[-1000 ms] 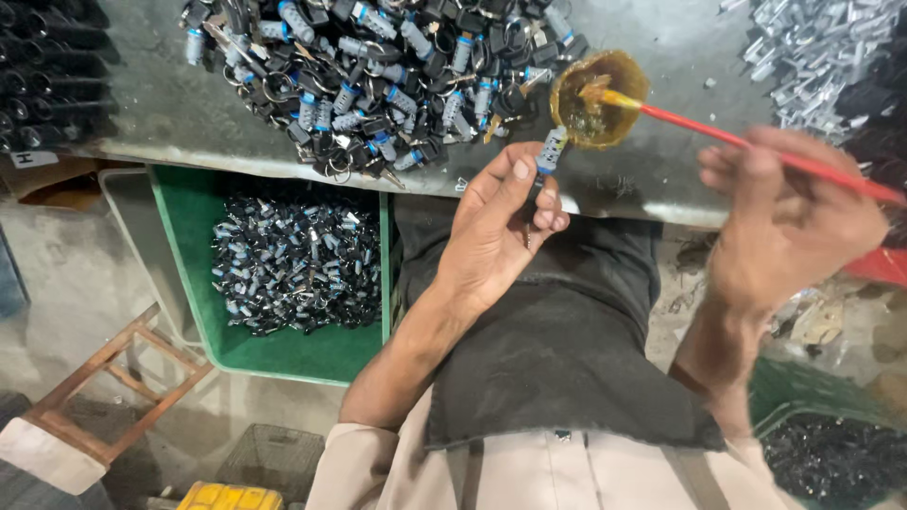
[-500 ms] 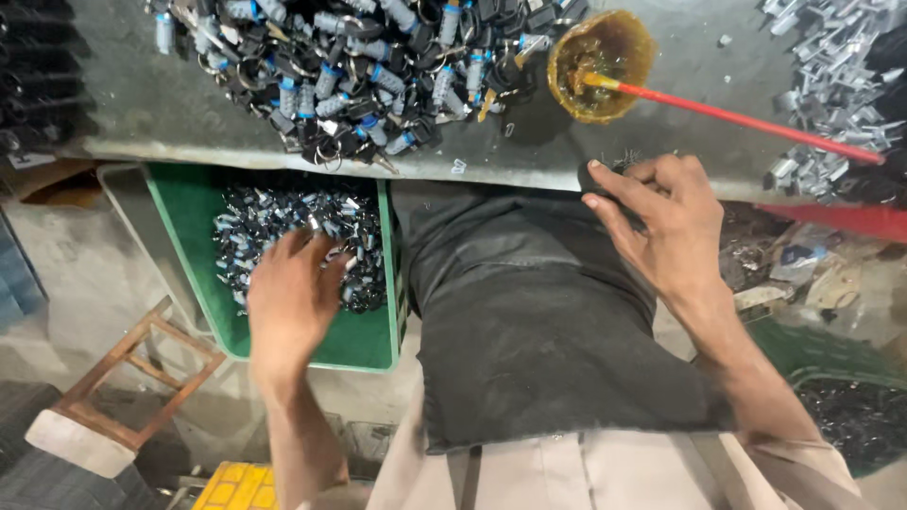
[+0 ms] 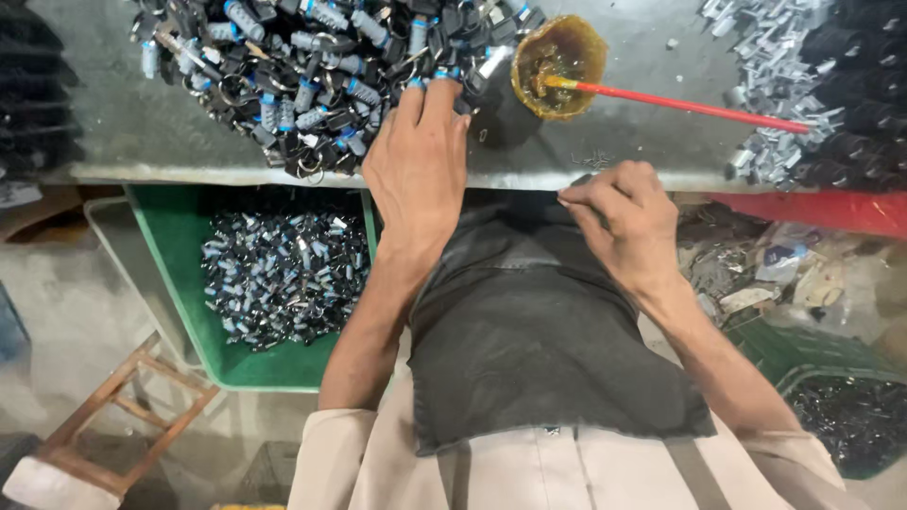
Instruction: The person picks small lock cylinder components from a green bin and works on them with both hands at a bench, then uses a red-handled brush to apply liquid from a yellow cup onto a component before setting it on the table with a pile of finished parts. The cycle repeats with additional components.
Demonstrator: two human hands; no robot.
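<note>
My left hand (image 3: 419, 165) lies flat on the grey bench (image 3: 113, 132), its fingertips reaching into a heap of small black and blue metal parts with rings (image 3: 312, 66); whether the fingers hold one is hidden. My right hand (image 3: 624, 217) rests at the bench's front edge with the fingers curled and thumb against forefinger, nothing visible in it. Beyond my hands stands a small amber bowl of brownish paste (image 3: 559, 52), with a red-handled brush (image 3: 680, 102) lying in it and pointing right.
A green crate (image 3: 179, 274) under the bench at the left holds several of the same parts. Silvery metal pieces (image 3: 775, 57) and black parts (image 3: 860, 94) lie at the bench's right. A wooden stool (image 3: 104, 434) stands lower left, another green bin (image 3: 831, 397) lower right. A dark apron (image 3: 539, 340) covers my lap.
My left hand rose from the green crate up to the heap on the bench. My right hand slid left along the bench edge. The brush stays in the bowl.
</note>
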